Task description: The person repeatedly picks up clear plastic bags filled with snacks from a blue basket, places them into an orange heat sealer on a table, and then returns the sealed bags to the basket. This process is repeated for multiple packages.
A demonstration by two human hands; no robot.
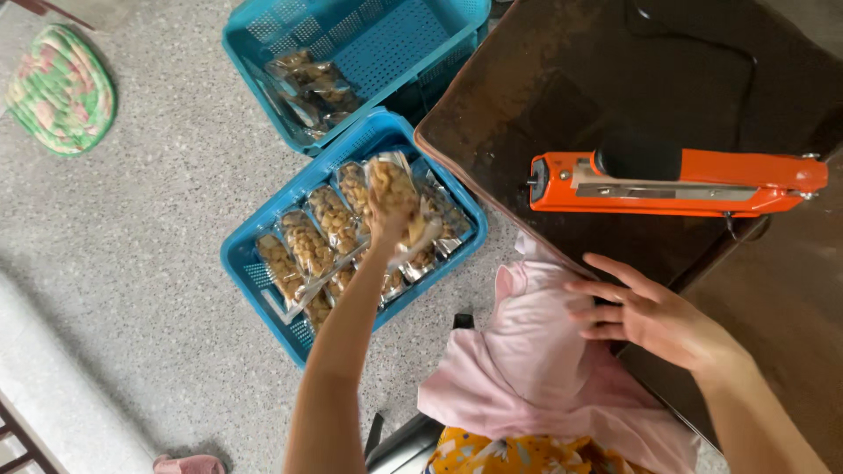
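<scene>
My left hand (391,226) reaches down over the nearer blue basket (255,263) on the floor and grips a clear packet of brown snacks (392,183) above the row of packets lying in it. My right hand (645,312) rests with fingers spread on a pink cloth (527,351) at the edge of the dark table (527,79), holding nothing. Several more filled packets (307,246) lie side by side in that basket.
A second blue basket (386,39) with a few packets stands behind the first. An orange heat sealer (694,180) with a black knob sits on the table, its cord running back. A green flowered cushion (60,88) lies on the speckled floor at far left.
</scene>
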